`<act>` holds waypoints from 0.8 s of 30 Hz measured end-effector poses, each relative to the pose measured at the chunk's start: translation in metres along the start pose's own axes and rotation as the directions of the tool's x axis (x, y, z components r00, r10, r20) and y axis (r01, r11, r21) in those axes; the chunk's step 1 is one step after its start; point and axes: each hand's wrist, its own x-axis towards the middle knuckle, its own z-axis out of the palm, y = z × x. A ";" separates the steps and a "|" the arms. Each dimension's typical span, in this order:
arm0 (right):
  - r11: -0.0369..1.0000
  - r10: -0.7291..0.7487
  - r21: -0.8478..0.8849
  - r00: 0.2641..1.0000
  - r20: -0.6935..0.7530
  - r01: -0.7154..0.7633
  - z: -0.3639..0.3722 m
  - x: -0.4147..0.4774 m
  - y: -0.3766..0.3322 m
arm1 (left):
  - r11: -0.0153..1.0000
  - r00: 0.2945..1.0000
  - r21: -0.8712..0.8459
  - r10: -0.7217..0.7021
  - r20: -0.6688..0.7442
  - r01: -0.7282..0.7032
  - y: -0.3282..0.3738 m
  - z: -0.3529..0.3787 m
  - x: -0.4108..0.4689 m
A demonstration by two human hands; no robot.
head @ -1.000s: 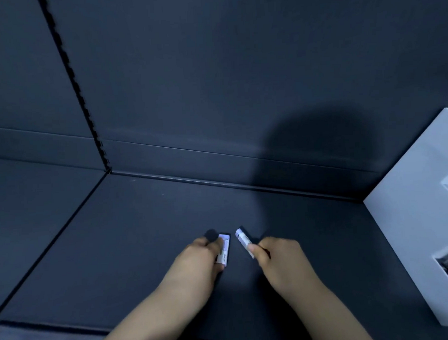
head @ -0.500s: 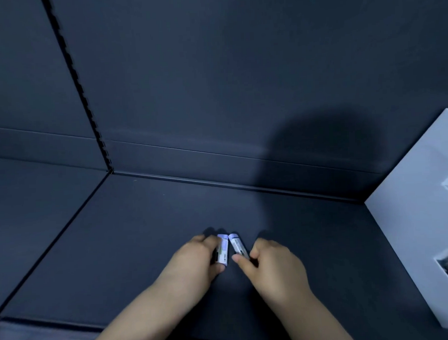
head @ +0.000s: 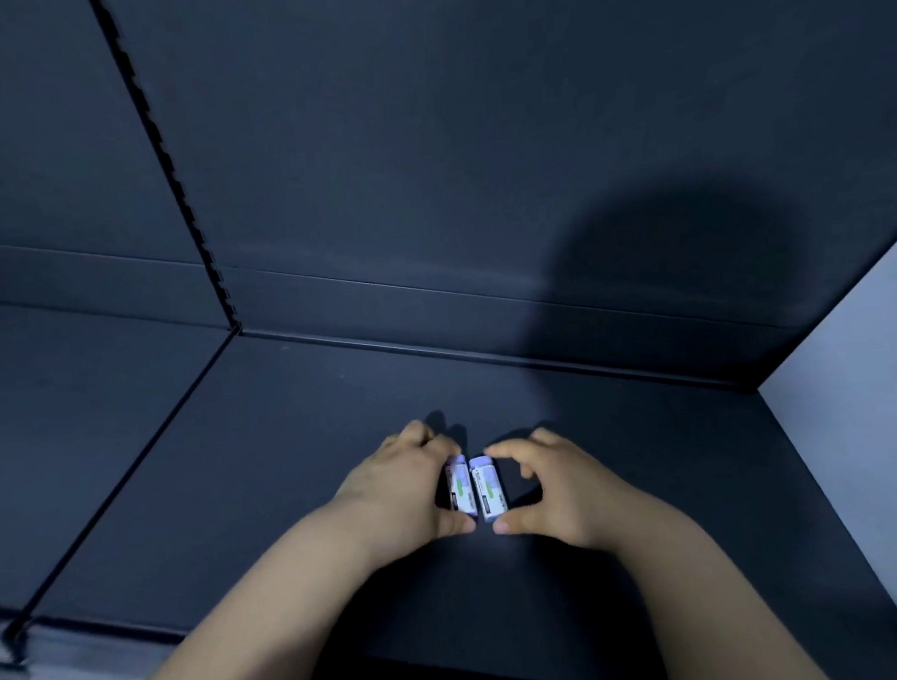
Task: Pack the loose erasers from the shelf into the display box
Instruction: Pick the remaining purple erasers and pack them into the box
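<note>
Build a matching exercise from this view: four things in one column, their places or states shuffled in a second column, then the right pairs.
Things
1. left hand
2. right hand
3. white box
4. slotted strip

Places or states
A. stands at the right edge of the view
B. pinches the right eraser
C. runs up the dark back wall
D. holds the left eraser

Pairs: 1-D, 2-B, 3-A, 4-C
</note>
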 end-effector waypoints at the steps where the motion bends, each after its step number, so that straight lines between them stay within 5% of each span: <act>1: 1.000 -0.007 0.003 1.000 -0.021 0.008 0.002 -0.001 -0.002 | 1.000 1.000 0.015 0.008 -0.023 -0.008 -0.001 0.000 -0.002; 11: 0.991 -0.062 0.088 0.937 -0.345 0.098 0.039 -0.007 -0.071 | 0.976 0.883 0.203 0.166 -0.438 -0.082 -0.061 -0.028 -0.054; 19: 0.979 -0.058 0.147 0.886 -0.460 0.141 0.105 0.044 -0.176 | 0.949 0.829 0.316 0.187 -0.527 -0.012 -0.163 -0.078 -0.105; 24: 0.973 -0.037 0.191 0.912 -0.408 0.125 0.155 0.077 -0.261 | 0.934 0.844 0.355 0.162 -0.512 0.036 -0.255 -0.110 -0.148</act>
